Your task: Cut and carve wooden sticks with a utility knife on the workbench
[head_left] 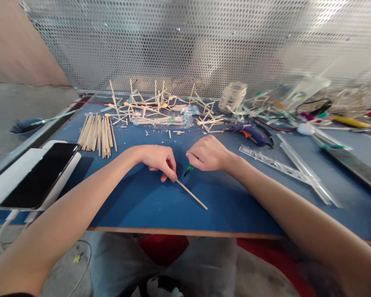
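My left hand pinches one end of a thin wooden stick between thumb and fingers. The stick slants down to the right over the blue tabletop. Close by on the right, my right hand is closed around a green tool with a dark pointed tip. That tip points down towards the pinched end of the stick; whether they touch I cannot tell. Most of the tool is hidden in the fist, so its exact kind does not show.
Left of my hands lie a pile of wooden sticks and a phone. Stick frames stand along the back. A blue glue gun, a clear ruler and a jar are right. Behind rises a perforated metal panel.
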Available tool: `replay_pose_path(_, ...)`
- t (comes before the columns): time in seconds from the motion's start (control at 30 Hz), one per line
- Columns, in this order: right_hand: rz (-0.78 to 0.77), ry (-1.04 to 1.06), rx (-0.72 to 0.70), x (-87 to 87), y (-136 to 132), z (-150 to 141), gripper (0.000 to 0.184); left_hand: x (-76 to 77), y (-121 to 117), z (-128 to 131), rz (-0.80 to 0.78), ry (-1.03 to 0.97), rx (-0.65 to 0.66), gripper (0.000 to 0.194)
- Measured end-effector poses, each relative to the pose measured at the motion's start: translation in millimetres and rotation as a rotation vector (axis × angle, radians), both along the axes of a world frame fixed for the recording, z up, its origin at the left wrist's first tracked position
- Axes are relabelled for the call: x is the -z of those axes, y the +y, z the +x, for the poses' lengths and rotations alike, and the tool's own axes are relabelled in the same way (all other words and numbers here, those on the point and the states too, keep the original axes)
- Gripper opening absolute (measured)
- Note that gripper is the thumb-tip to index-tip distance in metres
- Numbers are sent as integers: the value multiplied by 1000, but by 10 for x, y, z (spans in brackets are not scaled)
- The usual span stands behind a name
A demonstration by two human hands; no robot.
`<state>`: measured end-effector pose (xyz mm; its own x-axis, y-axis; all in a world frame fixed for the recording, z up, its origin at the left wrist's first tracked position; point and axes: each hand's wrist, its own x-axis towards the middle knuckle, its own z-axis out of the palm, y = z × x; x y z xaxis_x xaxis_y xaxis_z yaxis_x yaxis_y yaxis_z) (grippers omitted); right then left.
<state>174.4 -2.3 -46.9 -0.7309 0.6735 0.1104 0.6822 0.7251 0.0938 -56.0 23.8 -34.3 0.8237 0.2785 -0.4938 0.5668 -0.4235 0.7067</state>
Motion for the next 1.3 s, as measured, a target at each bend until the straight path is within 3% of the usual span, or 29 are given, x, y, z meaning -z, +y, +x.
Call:
replay_pose_path(0.33, 0, -6, -8, 30, 48, 22, 50, 11, 2, -6, -59, -61, 0, 37)
replay_pose_path(0.67, 6, -75, 25, -37, -62, -27, 51, 30, 12, -3, -114, -72, -12, 29)
replay_pose_path(1.3, 3, -74, -71, 7, 72, 9, 51, 16, -12, 7, -104, -56, -30, 26)
